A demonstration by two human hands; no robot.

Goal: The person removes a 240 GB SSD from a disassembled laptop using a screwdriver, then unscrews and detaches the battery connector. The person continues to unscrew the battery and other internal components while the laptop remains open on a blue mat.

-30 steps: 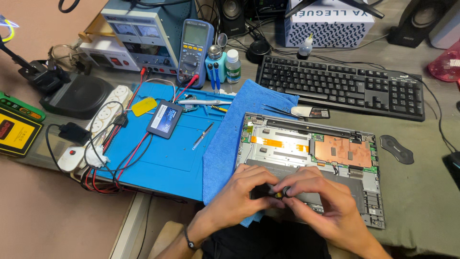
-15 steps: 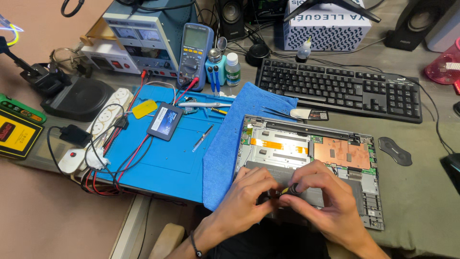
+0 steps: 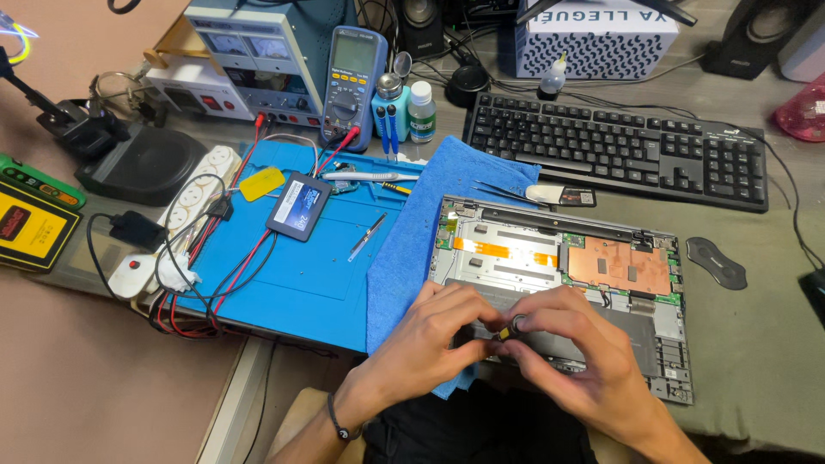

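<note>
Nearest the camera, both hands meet over the front edge of the opened laptop (image 3: 559,292). The left hand (image 3: 430,339) and right hand (image 3: 571,352) pinch, between their fingertips, a small dark tool with a yellow mark (image 3: 513,327), seemingly a screwdriver. Its long axis runs roughly upright, tilted toward the camera, tip down on the dark panel of the laptop. It sits right between the two hands, each about equally near; both are closed on it, not slack.

Against the frame a second ago, the hands have barely shifted: same spot, same joined grip, fingers turned slightly.

Farther out, the laptop rests half on a blue cloth (image 3: 430,223), beside a blue mat (image 3: 301,275) carrying a drive (image 3: 298,205). Tweezers (image 3: 507,193) lie past the laptop. Beyond stand a multimeter (image 3: 352,77), two bottles and a keyboard (image 3: 614,146).
</note>
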